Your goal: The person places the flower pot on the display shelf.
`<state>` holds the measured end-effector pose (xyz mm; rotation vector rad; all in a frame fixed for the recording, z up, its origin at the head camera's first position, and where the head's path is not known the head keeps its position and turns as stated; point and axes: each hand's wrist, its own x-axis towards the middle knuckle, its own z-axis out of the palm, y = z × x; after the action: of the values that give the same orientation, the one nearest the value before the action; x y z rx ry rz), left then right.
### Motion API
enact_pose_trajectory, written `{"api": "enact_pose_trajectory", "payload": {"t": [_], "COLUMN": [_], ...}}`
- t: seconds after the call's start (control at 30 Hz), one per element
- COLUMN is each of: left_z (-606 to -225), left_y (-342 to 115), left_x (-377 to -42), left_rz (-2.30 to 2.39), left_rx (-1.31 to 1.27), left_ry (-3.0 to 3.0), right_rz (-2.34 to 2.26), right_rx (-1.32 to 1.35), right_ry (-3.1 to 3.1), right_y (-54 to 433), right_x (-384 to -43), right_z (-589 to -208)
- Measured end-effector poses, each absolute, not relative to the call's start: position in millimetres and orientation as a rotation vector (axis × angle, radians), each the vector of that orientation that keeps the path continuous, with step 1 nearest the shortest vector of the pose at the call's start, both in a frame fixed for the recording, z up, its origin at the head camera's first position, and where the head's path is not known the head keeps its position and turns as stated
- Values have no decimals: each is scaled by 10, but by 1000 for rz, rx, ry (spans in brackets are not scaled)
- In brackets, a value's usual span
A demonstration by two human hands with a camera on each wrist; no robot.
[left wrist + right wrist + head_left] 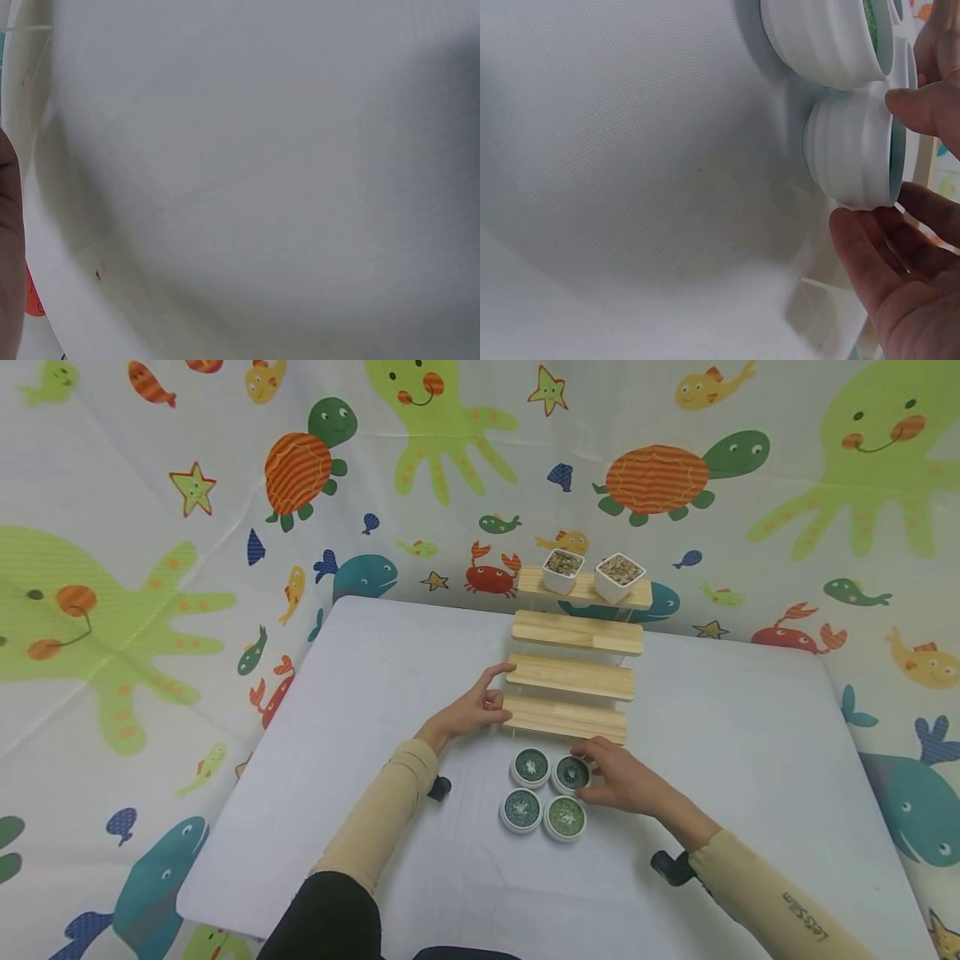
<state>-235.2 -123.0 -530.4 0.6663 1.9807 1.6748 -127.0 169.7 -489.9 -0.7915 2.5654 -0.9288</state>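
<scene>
While my left hand point(471, 708) rests its index finger and thumb, spread apart, against the left ends of the two lowest boards of a four-tier pale wooden stand point(566, 677), my right hand point(621, 777) pinches a small round white cup with a dark green top point(572, 773), as the head view shows. That cup is the far right one of a close group of four on the white table point(720, 735), just nearer than the stand. Beside it are a dark green-topped cup point(531, 766) at far left, a blue-green one point(521, 810) at near left and a brighter green one point(566, 818) at near right. Two square white pots of brown grains point(562, 568) occupy the top board.

From my left wrist, only the edge of that hand shows, with mostly white tabletop; its hold on the stand can't be judged there.

From my right wrist, I see what the head view hides: the held cup's ribbed white side, my thumb at its rim and fingertips against the opposite side, with the brighter green cup just beside it.
</scene>
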Motion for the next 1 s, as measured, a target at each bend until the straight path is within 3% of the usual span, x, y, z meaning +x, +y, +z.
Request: {"api": "enact_pose_trajectory", "payload": {"t": [1.0], "left_z": [-5313], "left_y": [-1230], "left_x": [-2364], "left_rz": [1678], "left_rx": [672], "left_ry": [1973], "right_rz": [-972], "right_rx": [-817], "right_ry": [2608], "right_y": [1722], "right_x": [-1256], "right_z": [-5018]}}
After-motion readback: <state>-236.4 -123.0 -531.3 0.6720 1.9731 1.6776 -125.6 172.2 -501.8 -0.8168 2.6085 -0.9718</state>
